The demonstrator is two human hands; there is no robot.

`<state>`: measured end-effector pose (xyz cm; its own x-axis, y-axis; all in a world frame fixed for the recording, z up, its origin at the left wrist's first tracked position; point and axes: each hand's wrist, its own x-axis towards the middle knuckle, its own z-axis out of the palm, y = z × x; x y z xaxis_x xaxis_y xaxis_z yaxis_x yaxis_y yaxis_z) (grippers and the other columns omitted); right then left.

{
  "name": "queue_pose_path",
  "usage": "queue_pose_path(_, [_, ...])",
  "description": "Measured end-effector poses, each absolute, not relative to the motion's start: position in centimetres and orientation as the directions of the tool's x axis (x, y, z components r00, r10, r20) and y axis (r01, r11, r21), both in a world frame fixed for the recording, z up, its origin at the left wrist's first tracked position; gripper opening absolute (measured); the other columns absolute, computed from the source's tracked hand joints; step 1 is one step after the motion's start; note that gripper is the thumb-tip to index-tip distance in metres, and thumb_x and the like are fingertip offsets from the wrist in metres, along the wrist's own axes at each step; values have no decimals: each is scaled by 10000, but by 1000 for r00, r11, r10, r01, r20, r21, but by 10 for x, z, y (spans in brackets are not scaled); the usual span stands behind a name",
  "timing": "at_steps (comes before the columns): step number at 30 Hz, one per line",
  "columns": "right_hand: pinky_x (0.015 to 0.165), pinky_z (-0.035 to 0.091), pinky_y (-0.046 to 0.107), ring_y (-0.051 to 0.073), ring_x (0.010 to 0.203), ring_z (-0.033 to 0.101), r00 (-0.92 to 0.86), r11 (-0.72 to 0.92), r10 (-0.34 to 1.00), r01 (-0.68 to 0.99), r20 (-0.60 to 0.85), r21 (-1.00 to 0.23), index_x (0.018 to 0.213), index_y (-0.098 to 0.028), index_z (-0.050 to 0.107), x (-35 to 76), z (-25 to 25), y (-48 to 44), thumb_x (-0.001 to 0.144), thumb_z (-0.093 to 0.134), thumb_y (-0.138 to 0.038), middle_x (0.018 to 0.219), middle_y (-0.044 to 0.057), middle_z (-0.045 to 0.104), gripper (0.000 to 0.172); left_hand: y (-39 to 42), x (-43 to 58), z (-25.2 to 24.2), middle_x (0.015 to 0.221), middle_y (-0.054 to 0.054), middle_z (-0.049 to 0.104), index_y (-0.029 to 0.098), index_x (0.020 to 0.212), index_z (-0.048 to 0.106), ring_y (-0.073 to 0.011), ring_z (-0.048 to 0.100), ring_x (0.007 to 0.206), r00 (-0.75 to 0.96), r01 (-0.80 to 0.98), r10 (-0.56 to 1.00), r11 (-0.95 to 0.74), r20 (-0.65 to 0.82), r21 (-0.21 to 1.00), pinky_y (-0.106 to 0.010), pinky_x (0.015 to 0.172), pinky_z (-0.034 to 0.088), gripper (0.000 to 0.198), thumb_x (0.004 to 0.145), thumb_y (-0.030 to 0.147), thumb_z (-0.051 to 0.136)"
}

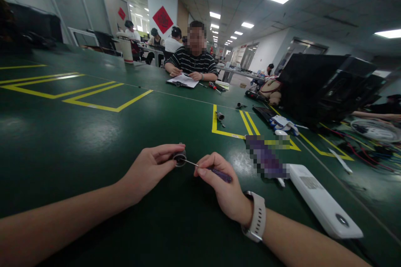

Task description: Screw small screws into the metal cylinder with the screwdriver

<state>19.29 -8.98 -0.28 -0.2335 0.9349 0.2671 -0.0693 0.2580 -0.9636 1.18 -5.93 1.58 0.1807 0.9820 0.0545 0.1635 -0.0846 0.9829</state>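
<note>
"While you lean over the bench [103, 142], what are your hands doing?"

"Both are busy. My left hand [150, 169] pinches a small round metal part [180, 162] between fingers and thumb, with its open end turned toward me. My right hand [224, 187], the one with the pale watch [257, 217] on its wrist, grips a screwdriver [222, 175] by its dark purple handle."

"Where does the tip point?"

"Left, to the mouth of the metal part. I can't tell how far in it reaches. The part is held near the middle of the bench, just left of my right hand."

"And what lies to the right?"

"A long white device [322, 200] rests near my right forearm, with a pixelated purple object [266, 160] just beyond its far end. Farther off, a metal piece [220, 115] lies inside a yellow tape outline [214, 123], and another similar piece [240, 105] sits a little beyond that."

"Anyone across from you?"

"Yes, at the far side a person in a striped top [196, 61] has both hands at a clipboard [184, 80] with white paper."
</note>
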Motion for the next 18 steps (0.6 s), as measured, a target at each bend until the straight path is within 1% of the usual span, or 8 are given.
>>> queue_pose_path(4, [689,412,299,144,734,518,-247,400,894,65,374,-914,789,-192,518,192,-1,-94,813,527,-176,797,13,553,29,-59,13,15,951,-40,723,185,969,668,-227,660,903,183,145,983,-58,31,988,-364,887,506,356,614,176,652])
queue_pose_path(7, [689,410,296,139,740,504,-287,525,838,194,464,-829,810,-187,505,190,-3,-97,820,491,-134,815,18,528,56,-60,15,15,1009,-51,703,172,903,646,-221,654,920,171,125,984,-68,46,990,-353,861,521,291,612,167,647])
queue_pose_path(10, [682,400,296,141,744,490,-348,638,765,287,543,-715,837,-183,486,189,-4,-100,792,478,-76,807,18,514,116,-60,15,15,1065,-68,679,165,820,600,-221,646,940,165,106,985,-70,52,992,-360,850,526,209,615,170,639])
queue_pose_path(14, [680,390,307,150,741,473,-448,732,679,354,581,-582,847,-178,467,187,-2,-104,739,468,-24,791,23,510,188,-61,14,13,1067,-79,673,164,807,567,-219,644,947,185,119,980,-91,68,989,-370,860,520,183,632,178,617])
queue_pose_path(18, [660,383,316,159,720,458,-495,771,636,395,592,-499,842,-176,454,186,1,-105,724,454,-22,774,32,506,194,-60,12,10,1055,-78,677,166,837,563,-222,642,953,204,140,974,-124,94,982,-393,871,513,191,653,195,605])
